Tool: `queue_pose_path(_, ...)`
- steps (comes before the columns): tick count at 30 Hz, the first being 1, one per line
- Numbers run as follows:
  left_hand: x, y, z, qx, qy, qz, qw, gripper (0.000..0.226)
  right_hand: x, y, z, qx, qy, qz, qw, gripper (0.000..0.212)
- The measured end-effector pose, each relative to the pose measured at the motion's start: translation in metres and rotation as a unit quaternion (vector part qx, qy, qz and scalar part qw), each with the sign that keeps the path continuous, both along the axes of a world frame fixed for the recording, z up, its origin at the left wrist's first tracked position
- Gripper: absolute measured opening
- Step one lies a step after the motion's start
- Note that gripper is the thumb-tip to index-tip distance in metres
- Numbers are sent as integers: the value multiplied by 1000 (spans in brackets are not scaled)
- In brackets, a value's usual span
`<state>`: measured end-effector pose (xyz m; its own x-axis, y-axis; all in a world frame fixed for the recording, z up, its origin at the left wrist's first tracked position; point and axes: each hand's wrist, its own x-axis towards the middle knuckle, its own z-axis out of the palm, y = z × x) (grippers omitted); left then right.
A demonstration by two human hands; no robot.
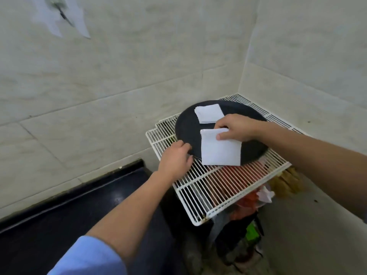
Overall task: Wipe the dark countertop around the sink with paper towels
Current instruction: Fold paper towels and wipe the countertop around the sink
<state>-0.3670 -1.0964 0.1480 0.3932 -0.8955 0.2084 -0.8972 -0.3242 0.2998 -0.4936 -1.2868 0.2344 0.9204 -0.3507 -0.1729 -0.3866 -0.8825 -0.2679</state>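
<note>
My right hand (237,127) pinches the top edge of a folded white paper towel (219,150) that hangs over the front of a round dark tray (188,126). A second folded paper towel (209,113) lies on the tray's far side. My left hand (175,159) grips the tray's near-left rim. The tray rests on white wire racks (218,187) in the wall corner. The dark countertop (69,211) stretches away at lower left, under my left forearm. No sink is in view.
Tiled walls meet in a corner behind the racks. Under the racks sits a bin or pile with red, green and white rubbish (248,207). A pale floor (307,225) lies at the right. Papers hang on the wall at upper left (61,16).
</note>
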Motion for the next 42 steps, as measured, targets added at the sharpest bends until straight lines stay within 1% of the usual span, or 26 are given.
queue_pose_path(2,0,-12,-2,13,-14,16,1000,27,20,-22,-12,-18,33,20,999,14)
queue_pose_path(5,2,-22,-4,17,-21,39,999,27,44,-52,-32,-42,62,24,997,25)
queue_pose_path(10,1,-29,-11,15,-30,57,998,27,64,-91,-54,-51,76,21,996,37)
queue_pose_path(17,0,-37,-16,12,-44,82,996,25,65,-101,-66,-105,18,13,994,30)
queue_pose_path(21,-1,-36,-17,4,-44,87,995,23,60,-94,-72,-154,-51,5,987,31)
queue_pose_path(26,3,-11,-13,-24,-47,91,994,23,57,-69,-54,-148,-125,-1,981,31)
queue_pose_path(30,12,47,-9,-33,-41,146,988,23,70,-9,-38,-113,-176,57,976,25)
queue_pose_path(34,11,150,-16,2,-14,238,971,23,91,93,-39,-96,-204,146,963,26)
queue_pose_path(36,7,214,-20,35,-5,283,958,24,101,152,-49,-83,-200,188,958,26)
queue_pose_path(38,1,283,-22,59,-2,328,943,24,109,217,-61,-73,-176,227,955,29)
queue_pose_path(42,-24,429,-21,84,1,408,909,22,110,353,-79,-68,-146,309,937,32)
